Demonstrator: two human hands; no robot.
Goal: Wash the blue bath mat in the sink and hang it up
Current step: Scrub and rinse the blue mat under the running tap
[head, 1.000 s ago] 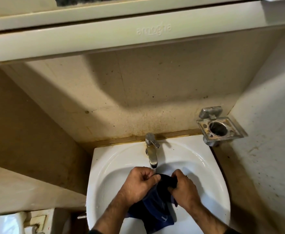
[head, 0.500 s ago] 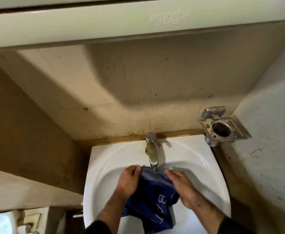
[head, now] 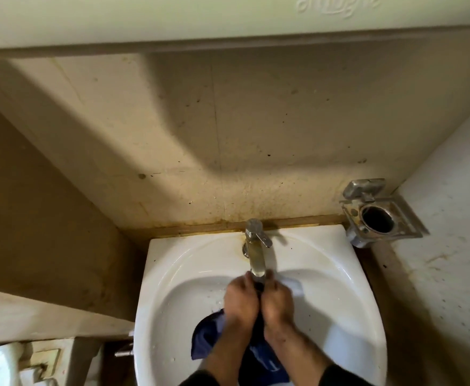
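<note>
Down in the white sink [head: 172, 277], the blue bath mat [head: 208, 334] is bunched under the tap [head: 256, 259]. Left hand [head: 239, 302] and right hand [head: 277, 303] press together knuckle to knuckle, fingers clenched on its folds, forearms angling in from below. A metal holder [head: 378, 214] is fixed on the wall beside the basin.
</note>
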